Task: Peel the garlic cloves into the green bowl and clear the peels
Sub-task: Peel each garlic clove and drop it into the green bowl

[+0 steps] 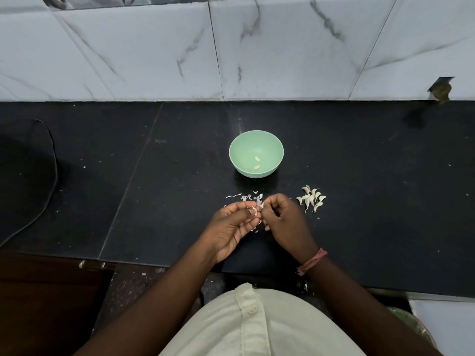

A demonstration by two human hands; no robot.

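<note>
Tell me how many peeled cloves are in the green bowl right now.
2. One clove lies near the middle of the bowl floor; the other clove lies just nearer the person. None seems hidden, since the bowl's whole inside shows.

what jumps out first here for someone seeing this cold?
The green bowl stands out at mid-counter against the black countertop, with two peeled cloves in it. Just in front, the left hand and right hand meet over a clove, both pinching it. White peels lie scattered just beyond the hands, and a pile of unpeeled cloves sits to their right.
</note>
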